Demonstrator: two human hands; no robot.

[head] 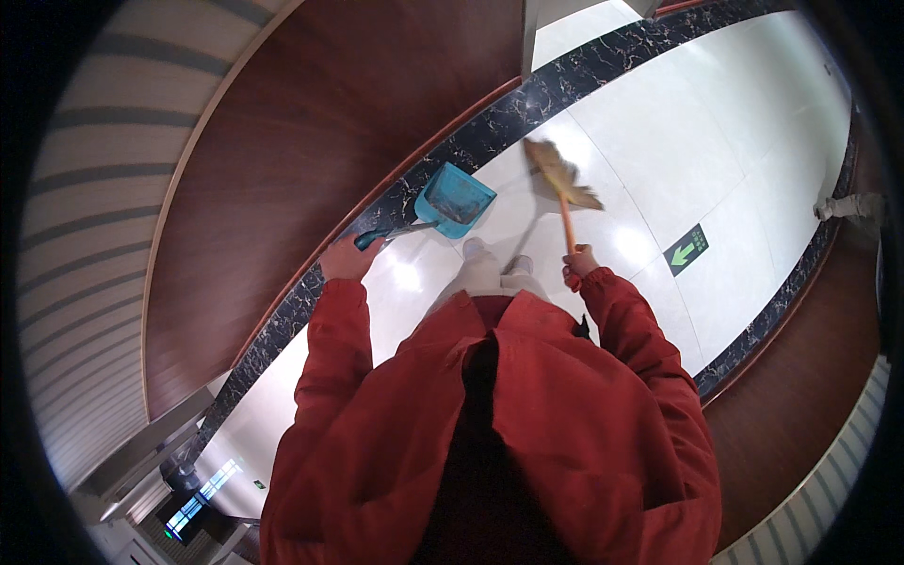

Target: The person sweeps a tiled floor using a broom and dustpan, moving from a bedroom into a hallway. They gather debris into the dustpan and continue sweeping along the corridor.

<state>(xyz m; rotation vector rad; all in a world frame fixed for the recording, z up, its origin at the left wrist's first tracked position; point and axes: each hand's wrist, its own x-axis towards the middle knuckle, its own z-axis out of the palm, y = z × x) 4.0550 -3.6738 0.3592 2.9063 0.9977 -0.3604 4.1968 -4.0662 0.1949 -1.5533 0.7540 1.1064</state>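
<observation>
My left hand [347, 258] is closed around the handle of a long-handled dustpan. The teal dustpan [448, 185] is over the dark marble border beside the left wall, its open side facing right, with greyish dirt marks on its inner surface. My right hand [580, 266] grips the orange handle of a broom [567, 224]. Its tan bristle head [558, 173] is spread over the white floor, ahead of my feet and to the right of the dustpan. A gap of bare tile separates bristles and dustpan. The bristles look slightly blurred.
Glossy white floor tiles [678, 134] run between dark marble borders [586, 63]. Brown panelling [339, 92] lines the left wall, with another panelled wall [798, 417] at right. A green arrow floor sign [686, 250] lies right of the broom. A pale object [851, 207] juts from the right wall.
</observation>
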